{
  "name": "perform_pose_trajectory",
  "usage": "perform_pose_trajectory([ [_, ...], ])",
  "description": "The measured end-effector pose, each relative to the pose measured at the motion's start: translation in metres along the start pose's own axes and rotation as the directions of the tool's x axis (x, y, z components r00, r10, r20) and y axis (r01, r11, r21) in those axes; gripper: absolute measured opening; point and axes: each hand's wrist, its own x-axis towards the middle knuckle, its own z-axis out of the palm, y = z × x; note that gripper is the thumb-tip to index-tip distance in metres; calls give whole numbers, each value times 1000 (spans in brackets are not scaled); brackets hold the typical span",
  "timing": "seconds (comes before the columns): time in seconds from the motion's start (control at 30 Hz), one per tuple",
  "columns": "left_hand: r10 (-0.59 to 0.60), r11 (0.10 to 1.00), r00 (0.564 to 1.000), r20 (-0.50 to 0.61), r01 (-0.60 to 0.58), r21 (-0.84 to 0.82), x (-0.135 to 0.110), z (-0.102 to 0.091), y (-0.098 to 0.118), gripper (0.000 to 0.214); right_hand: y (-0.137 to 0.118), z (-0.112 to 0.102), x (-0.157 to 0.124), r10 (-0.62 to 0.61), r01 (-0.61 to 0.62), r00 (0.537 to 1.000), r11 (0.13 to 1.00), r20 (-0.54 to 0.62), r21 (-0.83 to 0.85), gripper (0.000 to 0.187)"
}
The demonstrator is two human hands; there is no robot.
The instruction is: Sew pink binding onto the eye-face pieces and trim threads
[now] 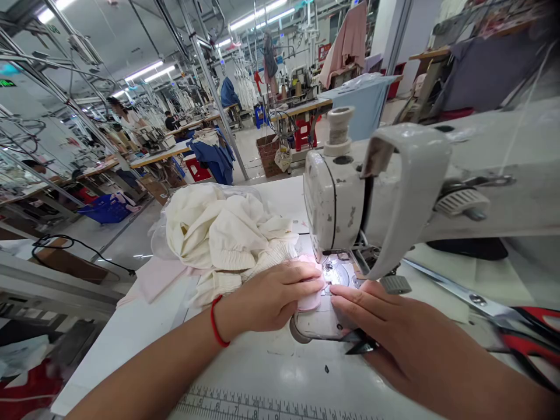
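Observation:
My left hand [269,300], with a red cord bracelet [215,322] on its wrist, presses a small piece of pink fabric [311,294] against the metal needle plate [336,275] of a white sewing machine [336,201]. My right hand [394,332] lies flat from the other side, its fingertips close to the same fabric. Small black thread snips [361,348] poke out from under its palm. A crumpled pile of cream fabric [223,233] lies beyond my left hand. The needle is hidden by the machine head.
Large red-handled scissors [529,335] lie on the white sewing table [122,344] to the right, and a measuring tape [262,408] runs along its near edge. Rows of sewing stations, people at work, and a blue basket [107,208] stand beyond.

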Motion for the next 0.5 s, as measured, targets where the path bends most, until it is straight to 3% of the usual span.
perform_pose_trajectory([
  [0.13, 33, 999, 999, -23, -34, -20, 1, -1, 2, 48, -1, 0, 2, 55, -56, 998, 998, -30, -42, 47],
  [0.23, 41, 999, 999, -29, -41, -28, -1, -2, 5, 49, -3, 0, 5, 82, -84, 996, 995, -43, -51, 53],
  [0.5, 63, 998, 998, -29, -63, 3, -5, -1, 10, 46, -3, 1, 5, 32, -31, 999, 996, 16, -84, 56],
])
